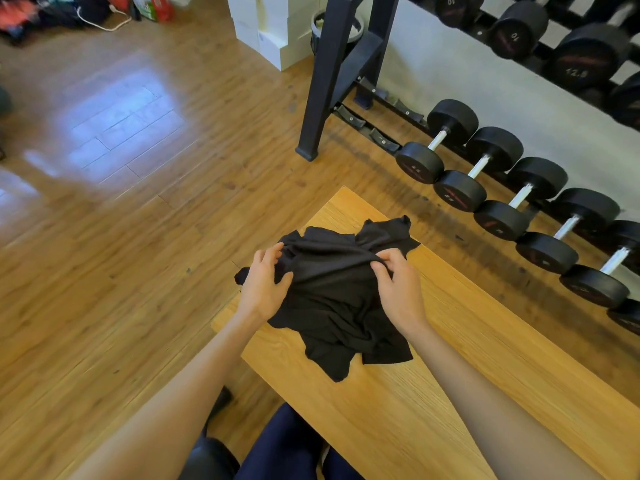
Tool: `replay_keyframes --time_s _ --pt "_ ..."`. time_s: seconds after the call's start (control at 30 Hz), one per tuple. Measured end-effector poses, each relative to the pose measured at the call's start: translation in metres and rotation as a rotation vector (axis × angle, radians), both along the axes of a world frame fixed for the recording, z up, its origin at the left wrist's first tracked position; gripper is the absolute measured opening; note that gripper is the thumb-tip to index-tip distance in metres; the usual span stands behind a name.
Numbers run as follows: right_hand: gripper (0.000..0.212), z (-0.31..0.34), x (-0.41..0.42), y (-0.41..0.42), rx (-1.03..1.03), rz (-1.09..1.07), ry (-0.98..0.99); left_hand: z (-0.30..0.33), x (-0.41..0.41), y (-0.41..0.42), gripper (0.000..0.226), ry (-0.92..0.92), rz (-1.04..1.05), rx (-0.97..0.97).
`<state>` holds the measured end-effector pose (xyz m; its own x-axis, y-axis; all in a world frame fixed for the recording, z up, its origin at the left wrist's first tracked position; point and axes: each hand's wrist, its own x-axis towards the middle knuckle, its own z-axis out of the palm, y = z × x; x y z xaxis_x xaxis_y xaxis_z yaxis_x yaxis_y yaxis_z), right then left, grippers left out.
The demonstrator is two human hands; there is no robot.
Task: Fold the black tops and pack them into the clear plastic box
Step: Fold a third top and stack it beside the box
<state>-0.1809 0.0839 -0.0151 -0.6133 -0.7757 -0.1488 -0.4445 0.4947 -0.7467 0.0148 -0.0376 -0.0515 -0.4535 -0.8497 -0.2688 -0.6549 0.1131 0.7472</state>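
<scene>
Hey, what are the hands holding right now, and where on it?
Both hold the crumpled black top: the left hand grips its left edge, the right hand pinches a raised fold near the middle.

The light wooden tabletop lies bare toward the lower right of the frame, giving a hand open room there. At centre, a crumpled heap of black fabric tops covers the table's near-left end. Along the right edge, a row of black round dumbbells on a dark metal rack borders the table's far side.
</scene>
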Motion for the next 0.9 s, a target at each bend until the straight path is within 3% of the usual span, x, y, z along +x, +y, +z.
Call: replay_keyframes --time_s 0.17,0.67,0.9 --pt "0.005 0.009 -0.011 0.015 -0.034 -0.187 -0.077 0.003 -0.002 0.007 0.044 0.063 0.053 0.020" --pt "0.020 0.008 -0.025 0.061 -0.039 -0.234 -0.035 0.009 -0.029 0.024 0.041 -0.010 -0.097 -0.053" --pt "0.020 0.013 -0.038 0.078 -0.070 -0.382 -0.014 0.017 -0.042 0.018 0.041 -0.013 -0.118 -0.139"
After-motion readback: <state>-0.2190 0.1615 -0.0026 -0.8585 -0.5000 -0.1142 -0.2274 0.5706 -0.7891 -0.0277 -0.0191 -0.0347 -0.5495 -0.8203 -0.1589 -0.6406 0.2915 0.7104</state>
